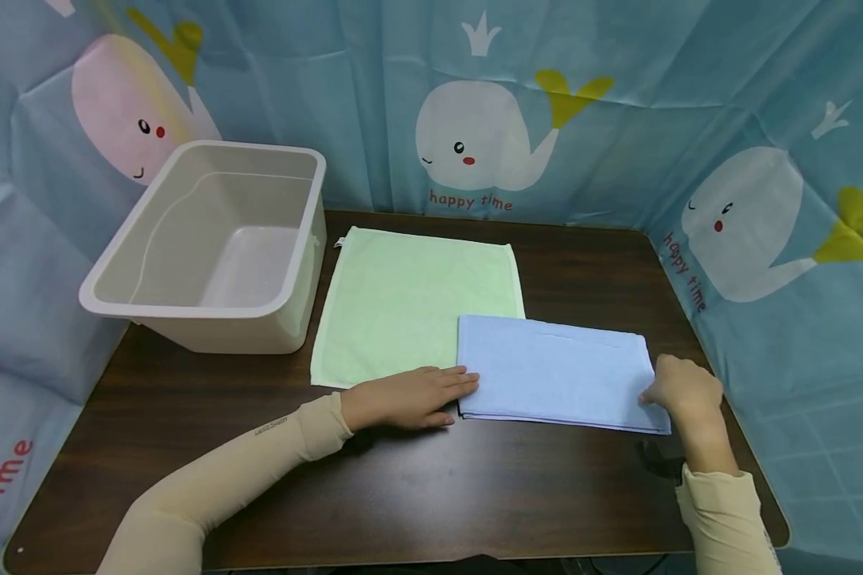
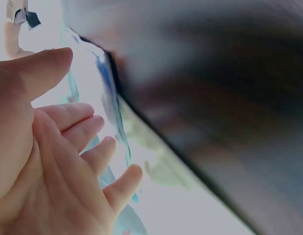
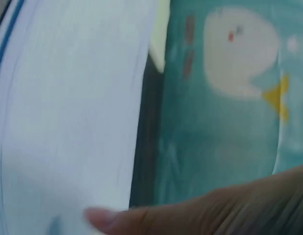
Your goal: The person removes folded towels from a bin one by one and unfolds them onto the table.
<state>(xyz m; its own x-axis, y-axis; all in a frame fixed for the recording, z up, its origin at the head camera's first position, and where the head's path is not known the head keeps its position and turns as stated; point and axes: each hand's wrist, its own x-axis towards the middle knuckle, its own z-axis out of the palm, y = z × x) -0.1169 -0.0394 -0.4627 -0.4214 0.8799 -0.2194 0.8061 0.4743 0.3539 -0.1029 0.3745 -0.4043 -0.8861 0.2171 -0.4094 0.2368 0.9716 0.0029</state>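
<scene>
The folded blue cloth (image 1: 554, 371) lies on the brown table (image 1: 539, 495). The left hand (image 1: 411, 397) is flat, with its fingers out straight and their tips on the cloth's left edge. The right hand (image 1: 686, 391) is at the cloth's right end, thumb on top; I cannot tell if it pinches. A green cloth (image 1: 403, 303) lies partly under the blue cloth. A gray tub (image 1: 216, 331) stands left of the blue cloth, farther back.

Cream fabric left sleeve (image 1: 255, 457): ends behind left hand (image 1: 406, 398)
Small dark lettering (image 1: 270, 426): on it, near hand
Cream fabric right sleeve (image 1: 726, 519): behind right hand (image 1: 689, 393)
</scene>
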